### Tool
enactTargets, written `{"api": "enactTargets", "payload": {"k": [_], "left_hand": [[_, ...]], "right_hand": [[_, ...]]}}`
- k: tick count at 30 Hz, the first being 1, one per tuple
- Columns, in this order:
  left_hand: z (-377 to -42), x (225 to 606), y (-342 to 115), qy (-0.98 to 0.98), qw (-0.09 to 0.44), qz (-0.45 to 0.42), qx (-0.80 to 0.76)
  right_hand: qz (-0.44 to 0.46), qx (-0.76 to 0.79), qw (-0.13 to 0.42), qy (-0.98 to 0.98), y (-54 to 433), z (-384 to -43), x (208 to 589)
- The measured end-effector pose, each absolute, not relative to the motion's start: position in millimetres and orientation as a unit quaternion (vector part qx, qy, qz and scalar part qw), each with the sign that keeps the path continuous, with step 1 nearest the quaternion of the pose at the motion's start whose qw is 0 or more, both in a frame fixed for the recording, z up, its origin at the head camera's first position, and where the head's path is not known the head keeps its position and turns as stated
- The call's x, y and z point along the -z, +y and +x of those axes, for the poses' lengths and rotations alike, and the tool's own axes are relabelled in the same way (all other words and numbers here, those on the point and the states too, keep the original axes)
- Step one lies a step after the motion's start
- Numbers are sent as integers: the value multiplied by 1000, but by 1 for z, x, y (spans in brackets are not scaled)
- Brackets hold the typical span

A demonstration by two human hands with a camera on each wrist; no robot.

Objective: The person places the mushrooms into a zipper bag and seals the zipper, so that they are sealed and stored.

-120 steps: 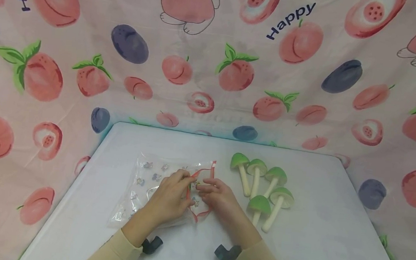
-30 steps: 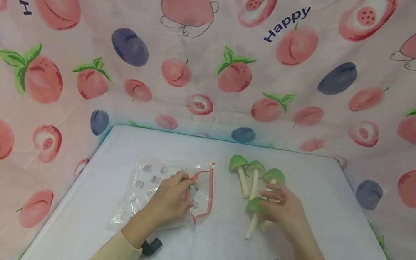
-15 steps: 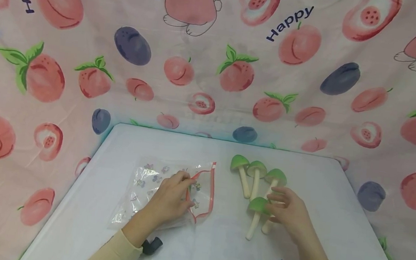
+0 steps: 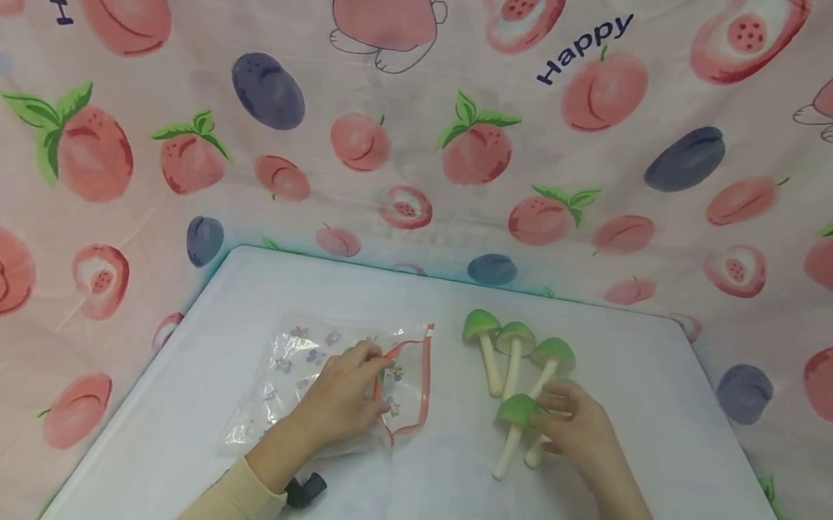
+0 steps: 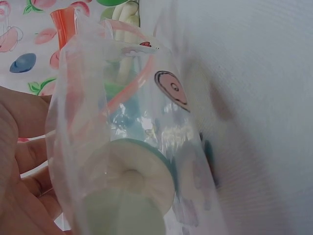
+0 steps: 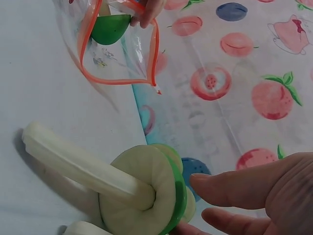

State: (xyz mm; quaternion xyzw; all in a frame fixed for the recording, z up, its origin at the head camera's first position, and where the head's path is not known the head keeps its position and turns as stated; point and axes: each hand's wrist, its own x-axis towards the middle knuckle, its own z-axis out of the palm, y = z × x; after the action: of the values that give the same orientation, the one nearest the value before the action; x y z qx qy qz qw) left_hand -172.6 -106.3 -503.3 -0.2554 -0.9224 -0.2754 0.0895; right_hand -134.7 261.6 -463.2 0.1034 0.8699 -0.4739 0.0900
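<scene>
My left hand (image 4: 343,395) grips the orange-red rimmed mouth of a clear zip bag (image 4: 283,398) printed with small figures, holding it open. Through the plastic in the left wrist view, a mushroom (image 5: 132,171) shows inside. At the bag's mouth in the right wrist view sits a green cap (image 6: 111,29). My right hand (image 4: 581,427) is over the rightmost mushroom, hiding its cap; only the lower stem (image 4: 534,453) shows. Whether the fingers grip it is hidden. Just left of that hand lies another green-capped mushroom (image 4: 518,410), its stem toward me.
Several more green-capped mushrooms lie behind, one at the left (image 4: 483,325), one in the middle (image 4: 517,337) and one at the right (image 4: 554,353). They rest on a white table (image 4: 438,505). A fruit-printed cloth (image 4: 397,149) rises behind and at both sides.
Four seconds ago my right hand was at the bag's mouth; it has moved right to the mushrooms. Over the last second its fingers have lowered slightly. My left hand stays on the bag.
</scene>
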Motion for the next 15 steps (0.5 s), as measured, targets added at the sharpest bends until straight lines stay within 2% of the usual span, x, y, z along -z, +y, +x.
{"api": "enactTargets", "payload": {"k": [15], "left_hand": [[-173,503,-106,-924,88,-253,273]], "right_hand": [[107,420,104,895,257,-141,468]]}}
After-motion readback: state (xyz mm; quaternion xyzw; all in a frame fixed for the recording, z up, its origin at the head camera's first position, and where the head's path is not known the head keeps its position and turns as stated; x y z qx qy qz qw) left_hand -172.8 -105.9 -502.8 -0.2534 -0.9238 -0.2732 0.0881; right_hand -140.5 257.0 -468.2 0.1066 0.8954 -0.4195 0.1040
